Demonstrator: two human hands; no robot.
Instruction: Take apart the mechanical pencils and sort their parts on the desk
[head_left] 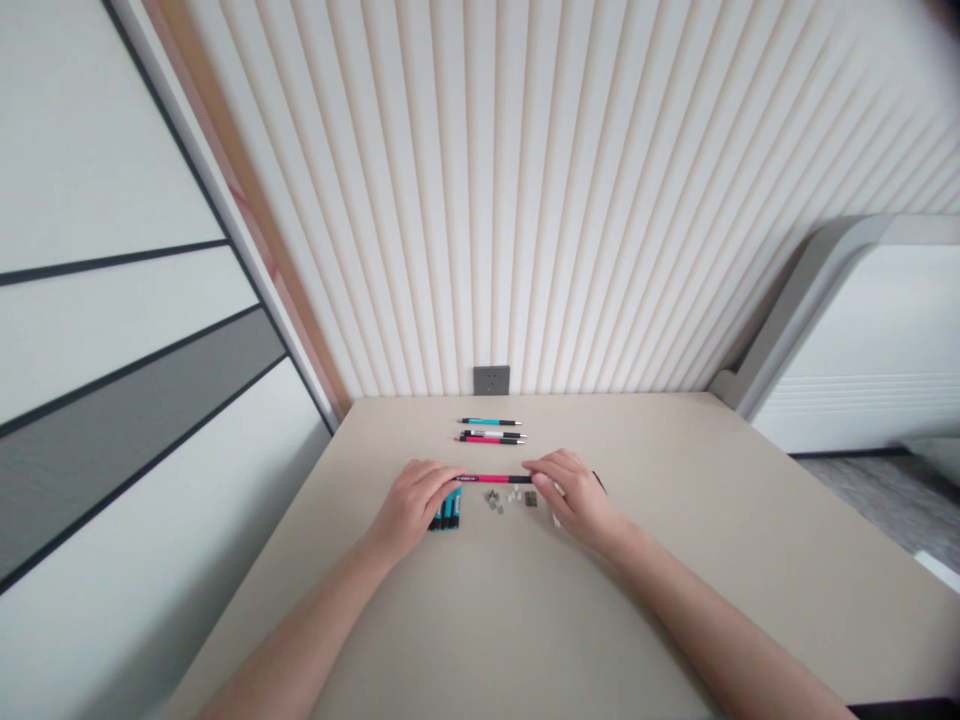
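Note:
A pink pen (493, 479) with black ends lies level between my two hands. My left hand (417, 500) pinches its left end, and my right hand (574, 494) has its fingertips closed on the right end. Under my left hand are several blue-and-black pen barrels (451, 510), partly covered by it. Small metal parts (493, 500), small white pieces (514, 495) and small dark pieces (531, 498) lie in little groups on the table just below the pen. Something white and something black show partly from beneath my right hand; I cannot make out what they are.
Farther back on the beige table (480, 620) lie a blue pen (491, 422), a white pen (487, 434) and another pink pen (487, 440), side by side. A dark socket (491, 380) sits on the ribbed wall (450, 200) behind. A white cabinet (135, 450) borders the left side.

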